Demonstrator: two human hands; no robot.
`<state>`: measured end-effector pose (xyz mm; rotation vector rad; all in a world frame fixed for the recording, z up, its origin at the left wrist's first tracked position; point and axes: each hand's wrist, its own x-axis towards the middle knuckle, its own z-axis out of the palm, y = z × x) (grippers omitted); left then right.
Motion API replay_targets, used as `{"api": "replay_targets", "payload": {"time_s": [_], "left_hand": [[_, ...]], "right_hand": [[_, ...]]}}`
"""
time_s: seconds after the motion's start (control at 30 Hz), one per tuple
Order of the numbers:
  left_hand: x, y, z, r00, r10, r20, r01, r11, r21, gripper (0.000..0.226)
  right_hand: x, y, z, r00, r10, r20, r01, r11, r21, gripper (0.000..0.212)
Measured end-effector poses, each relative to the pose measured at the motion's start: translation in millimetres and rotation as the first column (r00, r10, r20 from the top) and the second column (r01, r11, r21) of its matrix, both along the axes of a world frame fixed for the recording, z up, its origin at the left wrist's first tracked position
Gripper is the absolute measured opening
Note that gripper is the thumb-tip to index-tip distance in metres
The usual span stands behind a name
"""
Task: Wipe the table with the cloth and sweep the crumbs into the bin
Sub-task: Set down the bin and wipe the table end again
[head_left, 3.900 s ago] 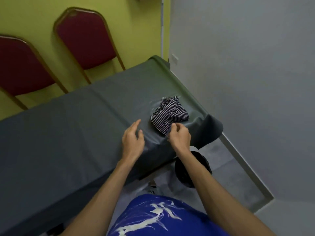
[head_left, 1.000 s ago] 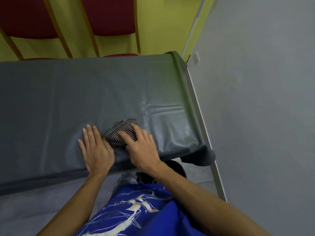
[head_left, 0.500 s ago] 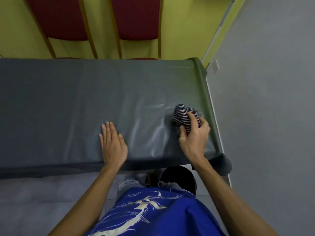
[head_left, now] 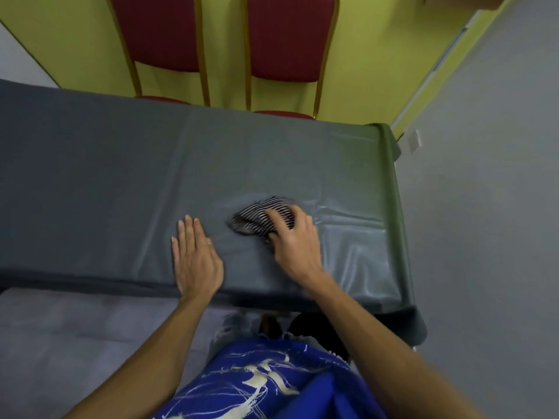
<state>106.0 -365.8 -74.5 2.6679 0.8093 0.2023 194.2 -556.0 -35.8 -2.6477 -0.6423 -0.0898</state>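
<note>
Right hand (head_left: 298, 246) slid black-and-white striped bunched cloth (head_left: 257, 220) from far off to near left hand (head_left: 195, 255). Right fingers (head_left: 279, 215) held cloth; left fingers (head_left: 190, 229) flat, straight on grey covered counter (head_left: 90, 176). Wiping likely not finished; no crumbs seen.

Left hand (head_left: 196, 261) flat (palm down), fingers straight, right hand (head_left: 295, 240) gripping cloth (head_left: 254, 220), forearms extended
</note>
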Motion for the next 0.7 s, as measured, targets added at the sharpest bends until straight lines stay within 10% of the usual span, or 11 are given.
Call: {"api": "replay_targets", "payload": {"time_s": [0.3,0.47,0.7], "left_hand": [[4,2,-3,1.0,0.001,0.025,-0.001,1.0,-0.02,0.054],[5,20,5,0.98,0.174,0.094,-0.167,0.983,-0.077,0.055],[-17,45,-5,0.949,0.314,-0.007,-0.314,0.949,0.022,0.055]], "right_hand": [[84,-96,18,0.807,-0.572,-0.147,0.584,0.809,0.06,0.053],[24,49,15,0.993,-0.083,-0.08,0.1,0.967,0.235,0.054],[6,102,5,0.937,0.349,-0.011,-0.349,0.937,0.025,0.056]]}}
